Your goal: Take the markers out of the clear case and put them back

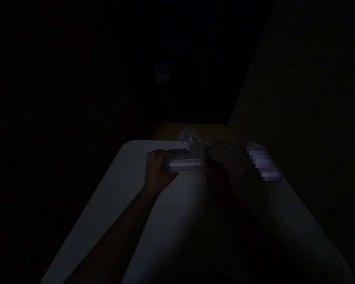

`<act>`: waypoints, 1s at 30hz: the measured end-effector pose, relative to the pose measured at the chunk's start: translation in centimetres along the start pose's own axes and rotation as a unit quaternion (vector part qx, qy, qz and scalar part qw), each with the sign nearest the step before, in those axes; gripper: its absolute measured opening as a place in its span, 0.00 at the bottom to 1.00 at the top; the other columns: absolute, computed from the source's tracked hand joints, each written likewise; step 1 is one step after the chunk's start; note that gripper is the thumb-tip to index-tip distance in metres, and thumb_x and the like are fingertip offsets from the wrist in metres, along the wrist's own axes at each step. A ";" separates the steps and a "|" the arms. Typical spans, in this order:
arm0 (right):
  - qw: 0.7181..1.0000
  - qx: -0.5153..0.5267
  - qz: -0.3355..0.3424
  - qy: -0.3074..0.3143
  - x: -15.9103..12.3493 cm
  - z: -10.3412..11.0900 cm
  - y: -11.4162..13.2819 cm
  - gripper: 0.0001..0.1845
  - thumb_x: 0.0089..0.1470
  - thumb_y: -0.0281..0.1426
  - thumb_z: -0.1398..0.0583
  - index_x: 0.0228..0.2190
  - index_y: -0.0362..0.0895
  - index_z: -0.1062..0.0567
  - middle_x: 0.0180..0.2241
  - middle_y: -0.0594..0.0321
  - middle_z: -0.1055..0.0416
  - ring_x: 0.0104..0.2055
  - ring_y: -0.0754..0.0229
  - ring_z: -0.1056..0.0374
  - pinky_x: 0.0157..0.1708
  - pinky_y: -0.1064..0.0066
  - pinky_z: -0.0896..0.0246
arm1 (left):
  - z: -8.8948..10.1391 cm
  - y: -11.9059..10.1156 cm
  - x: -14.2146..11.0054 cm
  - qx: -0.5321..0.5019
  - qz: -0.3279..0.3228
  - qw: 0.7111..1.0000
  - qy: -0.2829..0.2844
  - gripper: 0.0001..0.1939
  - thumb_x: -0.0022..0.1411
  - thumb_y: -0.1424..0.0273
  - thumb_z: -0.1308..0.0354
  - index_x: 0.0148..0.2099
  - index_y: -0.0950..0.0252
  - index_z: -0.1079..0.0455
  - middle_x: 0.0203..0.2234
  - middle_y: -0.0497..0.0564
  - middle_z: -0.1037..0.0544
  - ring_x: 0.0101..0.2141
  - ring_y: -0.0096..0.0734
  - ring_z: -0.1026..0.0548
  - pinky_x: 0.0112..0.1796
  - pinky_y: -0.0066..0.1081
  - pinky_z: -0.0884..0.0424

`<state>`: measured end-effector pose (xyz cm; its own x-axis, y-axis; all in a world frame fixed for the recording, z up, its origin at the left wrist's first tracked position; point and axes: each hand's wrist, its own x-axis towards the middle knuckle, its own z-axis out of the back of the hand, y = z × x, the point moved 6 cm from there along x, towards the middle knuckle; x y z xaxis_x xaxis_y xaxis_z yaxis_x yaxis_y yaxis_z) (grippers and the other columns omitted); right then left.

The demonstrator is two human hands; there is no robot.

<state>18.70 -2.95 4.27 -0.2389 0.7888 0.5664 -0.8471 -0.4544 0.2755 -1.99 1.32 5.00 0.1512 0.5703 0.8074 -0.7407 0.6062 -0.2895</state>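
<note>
The scene is very dim. My left hand [156, 169] wraps around the left end of a clear plastic case [183, 161] with something white inside. A transparent flap [189, 139] stands open from the case's far side. My right hand [217, 175] is dark and blurred, and it meets the case's right end, though its grip cannot be made out. To its right lies a pale sheet or card [229, 161] marked with dark lines. Past that is a pixelated, blurred white and pink patch [263, 162], and what it hides cannot be told.
The hands work over a white table [115, 189] with rounded corners, its surface fading into shadow at the front right. A brown surface [192, 132] shows beyond its far edge. A dark wall or panel [284, 79] rises on the right.
</note>
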 end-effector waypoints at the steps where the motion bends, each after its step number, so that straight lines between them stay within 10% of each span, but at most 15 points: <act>1: 1.000 -0.001 -0.002 -0.003 0.1 0.2 -0.2 0.29 0.55 0.26 0.53 0.58 0.39 0.37 0.58 0.52 0.36 0.59 0.54 0.40 0.59 0.59 0.43 | 0.0 0.0 0.0 -0.002 -0.002 1.000 -0.001 0.27 0.45 0.64 0.34 0.48 0.63 0.35 0.41 0.55 0.29 0.45 0.43 0.32 0.46 0.41 0.35; 6: 0.992 -0.075 -0.102 -0.012 0.4 2.2 -3.1 0.26 0.55 0.29 0.53 0.53 0.37 0.30 0.53 0.50 0.31 0.54 0.50 0.36 0.54 0.56 0.41 | 0.0 0.3 -0.2 -0.003 0.006 1.000 -0.001 0.27 0.44 0.64 0.34 0.48 0.63 0.34 0.41 0.55 0.29 0.45 0.43 0.32 0.46 0.42 0.35; 17: 0.909 -0.271 -0.221 0.228 0.8 2.1 -6.3 0.23 0.59 0.29 0.54 0.48 0.44 0.26 0.46 0.51 0.25 0.46 0.50 0.29 0.43 0.60 0.38 | 0.1 0.7 -0.4 0.001 0.003 1.000 -0.006 0.28 0.44 0.64 0.34 0.48 0.63 0.35 0.41 0.55 0.30 0.45 0.43 0.32 0.46 0.42 0.35; 30: 0.947 -0.232 -0.175 0.137 0.6 2.4 -4.5 0.18 0.57 0.32 0.49 0.41 0.45 0.21 0.40 0.50 0.22 0.40 0.50 0.28 0.41 0.57 0.37 | -0.3 0.9 -0.3 0.017 0.026 0.999 0.017 0.27 0.44 0.64 0.34 0.48 0.61 0.36 0.42 0.55 0.30 0.46 0.44 0.32 0.47 0.43 0.35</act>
<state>23.54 -1.41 5.18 0.0355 0.9643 0.2625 -0.9994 0.0359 0.0033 -2.52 1.79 4.34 0.1339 0.6196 0.7734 -0.7701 0.5562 -0.3123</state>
